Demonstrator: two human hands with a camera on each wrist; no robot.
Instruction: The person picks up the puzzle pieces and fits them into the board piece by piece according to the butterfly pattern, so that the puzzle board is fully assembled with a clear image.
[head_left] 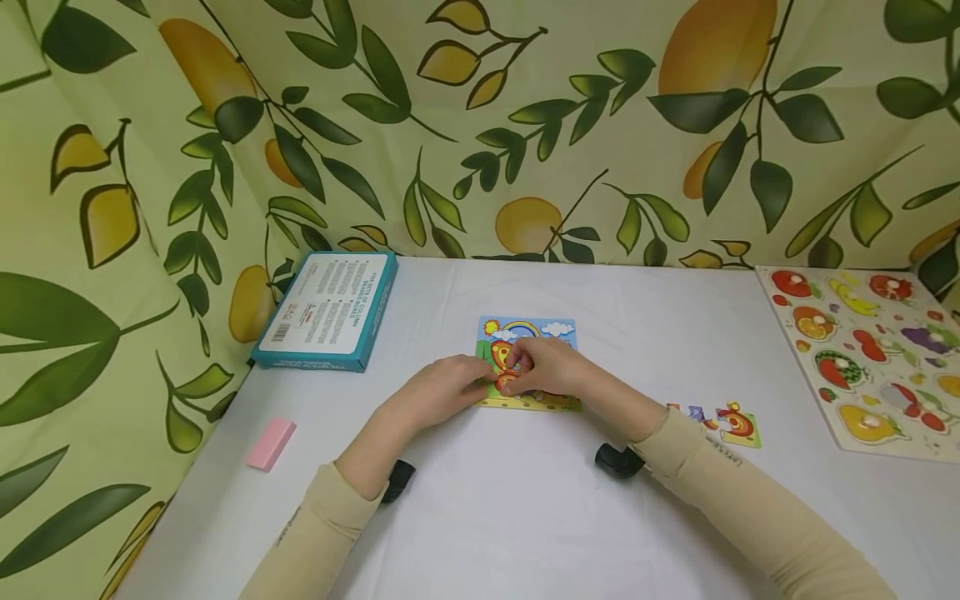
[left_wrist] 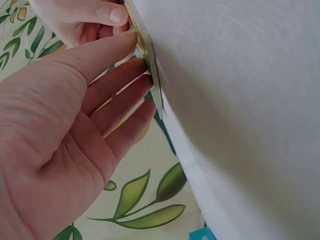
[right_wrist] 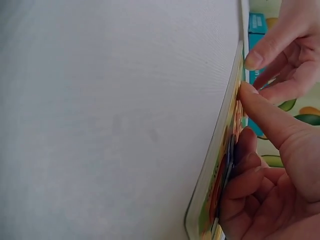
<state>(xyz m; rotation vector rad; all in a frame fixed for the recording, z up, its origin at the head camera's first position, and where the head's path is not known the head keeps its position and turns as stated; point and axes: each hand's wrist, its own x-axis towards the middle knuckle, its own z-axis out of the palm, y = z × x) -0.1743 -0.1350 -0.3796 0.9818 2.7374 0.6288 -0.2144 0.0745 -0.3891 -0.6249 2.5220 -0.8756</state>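
Observation:
A small picture puzzle board (head_left: 558, 327) with a sun, rainbow and clouds lies on the white table. My left hand (head_left: 448, 387) is at its left edge, fingers fairly straight and fingertips at the border; the left wrist view shows an unfilled palm (left_wrist: 65, 130). Over the middle of the board, my right hand (head_left: 551, 367) has its thumb and curled index finger on either side of a red-orange puzzle piece (head_left: 507, 382), low against the board. In the right wrist view the thumb (right_wrist: 267, 112) touches the picture surface. The hand covers much of the picture's right half.
Several loose puzzle pieces (head_left: 738, 425) lie beside the right forearm, partly hidden by it. A fruit puzzle board (head_left: 862, 333) is at the far right. At left are a teal box (head_left: 326, 308) and a pink block (head_left: 271, 444). A patterned cloth (head_left: 465, 167) hangs behind.

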